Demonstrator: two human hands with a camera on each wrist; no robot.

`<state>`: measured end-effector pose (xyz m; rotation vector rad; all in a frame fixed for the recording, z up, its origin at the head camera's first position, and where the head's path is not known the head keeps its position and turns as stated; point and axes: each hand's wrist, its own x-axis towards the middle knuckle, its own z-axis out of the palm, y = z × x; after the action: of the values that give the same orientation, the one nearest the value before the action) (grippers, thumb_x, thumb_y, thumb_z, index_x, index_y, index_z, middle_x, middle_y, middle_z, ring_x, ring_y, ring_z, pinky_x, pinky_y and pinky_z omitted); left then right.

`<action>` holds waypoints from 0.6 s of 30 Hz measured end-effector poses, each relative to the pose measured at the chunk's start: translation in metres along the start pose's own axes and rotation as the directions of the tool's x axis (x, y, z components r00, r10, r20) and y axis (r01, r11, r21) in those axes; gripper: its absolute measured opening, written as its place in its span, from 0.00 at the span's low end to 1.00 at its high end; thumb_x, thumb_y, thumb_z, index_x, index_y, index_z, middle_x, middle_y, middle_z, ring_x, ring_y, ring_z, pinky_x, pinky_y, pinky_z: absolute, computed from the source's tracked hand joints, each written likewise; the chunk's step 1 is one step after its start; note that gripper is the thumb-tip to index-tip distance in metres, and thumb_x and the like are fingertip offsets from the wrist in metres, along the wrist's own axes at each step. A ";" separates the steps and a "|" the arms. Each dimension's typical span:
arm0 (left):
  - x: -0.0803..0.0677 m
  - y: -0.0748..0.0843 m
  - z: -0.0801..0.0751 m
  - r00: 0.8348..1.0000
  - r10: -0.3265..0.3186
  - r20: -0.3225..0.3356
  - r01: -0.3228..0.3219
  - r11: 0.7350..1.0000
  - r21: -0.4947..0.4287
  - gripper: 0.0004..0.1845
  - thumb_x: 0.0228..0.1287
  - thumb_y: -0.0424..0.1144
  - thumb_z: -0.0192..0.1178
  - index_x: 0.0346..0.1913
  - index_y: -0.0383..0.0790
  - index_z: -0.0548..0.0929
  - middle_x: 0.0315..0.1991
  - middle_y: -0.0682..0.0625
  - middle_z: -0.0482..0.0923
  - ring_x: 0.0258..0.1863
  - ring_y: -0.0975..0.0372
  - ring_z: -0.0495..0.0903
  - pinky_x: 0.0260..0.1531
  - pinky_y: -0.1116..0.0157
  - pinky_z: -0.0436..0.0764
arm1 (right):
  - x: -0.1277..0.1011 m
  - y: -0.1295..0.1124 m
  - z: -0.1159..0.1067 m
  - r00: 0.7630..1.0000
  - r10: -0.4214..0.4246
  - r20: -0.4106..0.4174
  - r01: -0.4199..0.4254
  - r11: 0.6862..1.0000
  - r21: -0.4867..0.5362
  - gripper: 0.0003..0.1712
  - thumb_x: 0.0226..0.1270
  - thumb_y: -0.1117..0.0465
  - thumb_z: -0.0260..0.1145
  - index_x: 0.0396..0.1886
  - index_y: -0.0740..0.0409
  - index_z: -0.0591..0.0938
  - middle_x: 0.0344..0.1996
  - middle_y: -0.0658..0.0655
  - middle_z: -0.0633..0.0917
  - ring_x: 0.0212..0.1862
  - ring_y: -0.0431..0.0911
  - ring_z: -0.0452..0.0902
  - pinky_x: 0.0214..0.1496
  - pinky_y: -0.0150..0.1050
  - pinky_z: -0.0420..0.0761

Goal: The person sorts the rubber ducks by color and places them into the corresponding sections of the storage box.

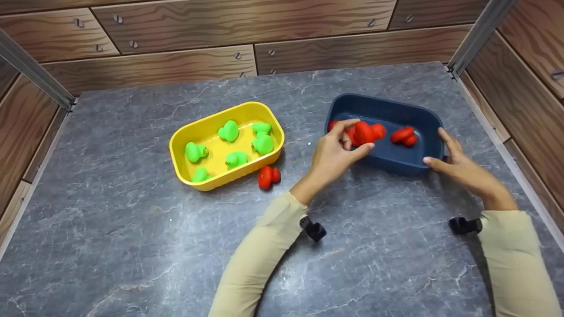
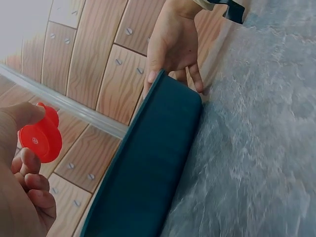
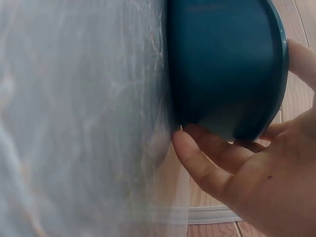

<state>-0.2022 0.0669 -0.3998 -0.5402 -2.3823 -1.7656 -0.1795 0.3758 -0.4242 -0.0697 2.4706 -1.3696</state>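
In the head view my left hand (image 1: 331, 154) pinches a red toy duck (image 1: 365, 133) between thumb and fingers, over the left half of a dark blue bin (image 1: 398, 165). The left wrist view shows the underside of this duck (image 2: 43, 136) above the bin's rim. More red ducks (image 1: 404, 136) lie in the bin, some partly hidden behind my left hand. At the bin's right end my right hand (image 1: 467, 169) holds on, thumb at the rim and fingers against the outer wall (image 3: 222, 59).
To the left stands a yellow bin (image 1: 227, 179) with several green toy ducks (image 1: 229, 131). A red duck (image 1: 266, 177) lies on the grey marbled table (image 1: 176, 255) by its front right side. Wood-patterned walls (image 1: 308, 22) enclose the back and sides.
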 end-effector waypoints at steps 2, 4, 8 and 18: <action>0.003 0.000 0.005 1.000 -0.009 -0.008 0.009 1.000 0.013 0.27 0.51 0.44 0.73 0.56 0.44 0.79 0.20 0.59 0.65 0.20 0.73 0.63 0.23 0.76 0.62 | 0.000 0.000 -0.001 1.000 -0.001 0.003 0.001 1.000 0.005 0.54 0.72 0.54 0.57 0.76 0.46 0.25 0.73 0.65 0.22 0.72 0.67 0.17 0.69 0.68 0.30; 0.006 0.001 0.010 1.000 -0.020 -0.012 0.021 0.999 0.030 0.27 0.51 0.45 0.73 0.56 0.46 0.79 0.20 0.60 0.64 0.19 0.73 0.63 0.22 0.76 0.62 | 0.000 0.000 -0.001 1.000 -0.005 0.006 0.005 1.000 0.010 0.54 0.72 0.54 0.57 0.75 0.47 0.25 0.73 0.65 0.22 0.72 0.66 0.16 0.70 0.68 0.29; 0.010 0.003 0.017 0.999 -0.052 -0.007 0.053 0.997 0.055 0.27 0.52 0.47 0.72 0.57 0.48 0.78 0.18 0.61 0.64 0.18 0.72 0.63 0.20 0.75 0.61 | 0.000 -0.001 0.000 1.000 -0.017 0.005 0.017 1.000 0.011 0.54 0.72 0.55 0.57 0.76 0.48 0.25 0.73 0.66 0.22 0.72 0.65 0.16 0.70 0.67 0.28; 0.024 0.007 0.032 0.991 -0.130 -0.008 0.130 0.981 0.146 0.28 0.54 0.52 0.70 0.58 0.53 0.77 0.20 0.61 0.66 0.17 0.71 0.63 0.18 0.75 0.61 | 0.001 -0.001 0.001 1.000 -0.003 -0.001 0.003 1.000 0.013 0.54 0.72 0.54 0.57 0.76 0.48 0.25 0.73 0.66 0.23 0.72 0.66 0.17 0.70 0.66 0.29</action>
<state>-0.2186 0.1037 -0.3961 -0.3747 -2.5763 -1.6195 -0.1805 0.3747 -0.4241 -0.0691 2.4636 -1.3865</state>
